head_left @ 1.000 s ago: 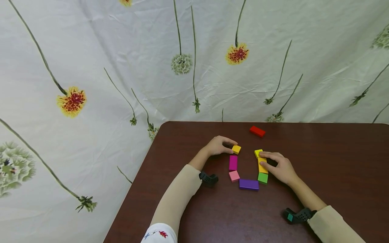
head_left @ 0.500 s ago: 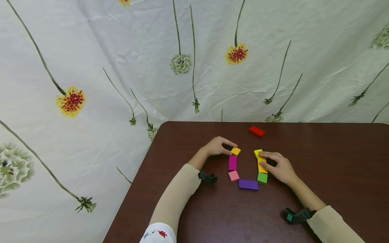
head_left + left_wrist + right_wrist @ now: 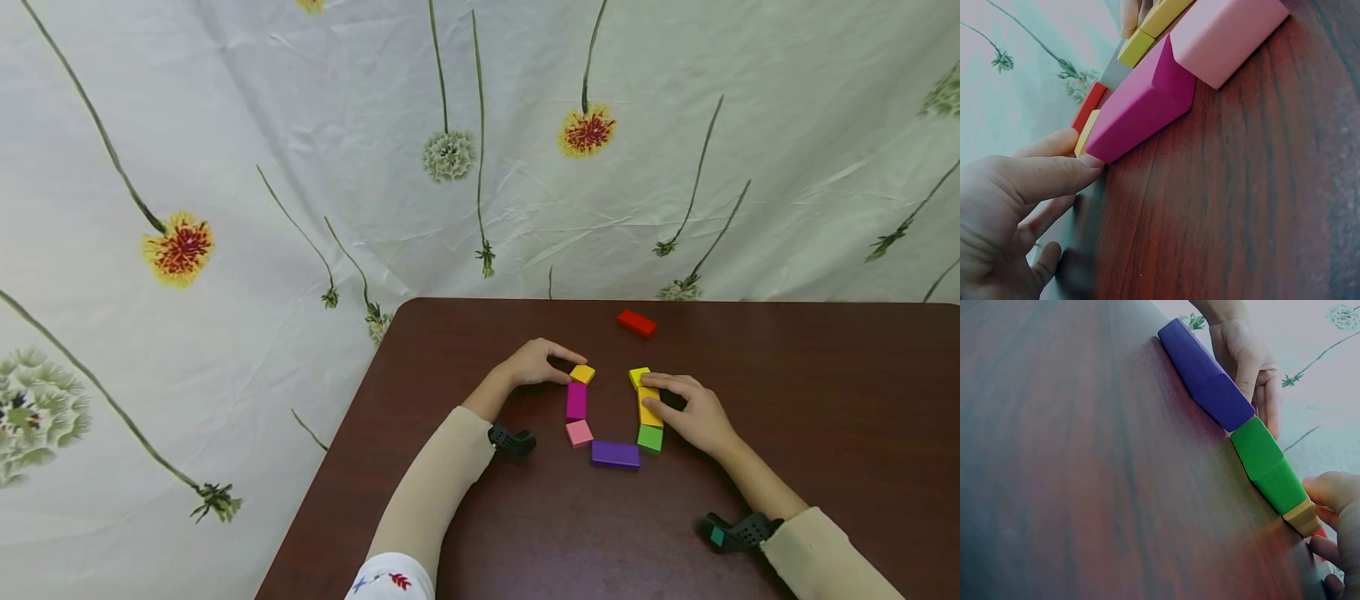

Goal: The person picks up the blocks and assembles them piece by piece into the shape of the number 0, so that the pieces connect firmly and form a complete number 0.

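Observation:
My left hand [image 3: 536,362] pinches a small yellow-orange block [image 3: 582,374] between thumb and fingers, at the far end of a magenta block [image 3: 576,402]. Nearer me, a pink block [image 3: 579,433] continues that side. My right hand [image 3: 697,412] has its thumb on a longer orange block [image 3: 648,414] and its index finger by the yellow block [image 3: 637,375] at the far end. A green block [image 3: 650,438] follows on the near side. The purple block [image 3: 615,454] lies across the front, between the two rows. In the right wrist view, the fingers partly hide the orange block [image 3: 1302,519].
A red block [image 3: 637,323] lies apart from the others, near the far edge of the dark brown table [image 3: 825,400]. Behind the table hangs a pale cloth [image 3: 360,100] printed with flowers. Each wrist wears a black strap.
The left hand has brought the small yellow-orange block slightly nearer, down to the magenta block's far end. The right hand and the other blocks stay in place.

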The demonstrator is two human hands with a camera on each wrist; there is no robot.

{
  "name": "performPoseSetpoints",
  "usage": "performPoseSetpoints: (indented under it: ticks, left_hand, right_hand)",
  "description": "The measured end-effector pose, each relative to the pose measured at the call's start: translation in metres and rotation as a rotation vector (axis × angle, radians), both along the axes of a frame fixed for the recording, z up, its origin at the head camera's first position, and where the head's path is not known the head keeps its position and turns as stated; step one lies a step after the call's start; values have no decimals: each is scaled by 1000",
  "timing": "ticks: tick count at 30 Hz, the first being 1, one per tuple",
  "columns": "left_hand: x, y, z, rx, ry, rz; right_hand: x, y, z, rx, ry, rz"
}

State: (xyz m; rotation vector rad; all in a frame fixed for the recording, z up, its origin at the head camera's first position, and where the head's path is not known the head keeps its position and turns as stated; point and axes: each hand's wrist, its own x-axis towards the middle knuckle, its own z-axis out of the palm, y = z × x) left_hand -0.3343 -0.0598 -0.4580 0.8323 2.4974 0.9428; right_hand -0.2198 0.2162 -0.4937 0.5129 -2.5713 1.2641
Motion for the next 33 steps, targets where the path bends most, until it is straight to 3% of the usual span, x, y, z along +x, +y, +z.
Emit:
performPoseSetpoints:
  ticks: [6,14,19,25,33]
  left_hand:
    - [5,-3,0,5,37,-7]
    - [34,-3,-9,147,214,90]
    - [52,-5,-20,168,308,76]
    - [57,-6,-29,215,349,52]
    - [60,-6,-34,85,394,54]
  right_hand:
    - [0,0,0,-2,-7,-3]
    - [0,0,1,-7,-5,2]
    - [1,-1,2,-8,0,5]
    - [0,0,1,-3,-4,-2]
    - [-1,0,-1,2,-7,-10]
